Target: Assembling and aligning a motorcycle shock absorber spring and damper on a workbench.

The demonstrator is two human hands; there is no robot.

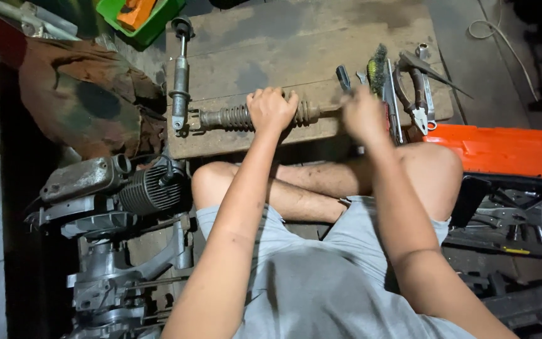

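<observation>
A coil-spring shock absorber [227, 117] lies sideways along the front edge of a wooden board [296, 47]. My left hand [271, 108] is closed around its middle, over the spring. My right hand [362, 115] is at the shaft end of the same part, blurred, with fingers curled around the rod; what it grips is hard to make out. A second, bare shock damper [180, 72] lies upright in the picture at the board's left edge. I sit cross-legged behind the board.
A wire brush [377, 68], pliers with red handles [416, 94] and small tools lie at the board's right end. An orange toolbox lid [503, 150] with an open tool tray [509, 220] is at right. An engine block [117, 207] stands at left, a green bin [139, 19] beyond.
</observation>
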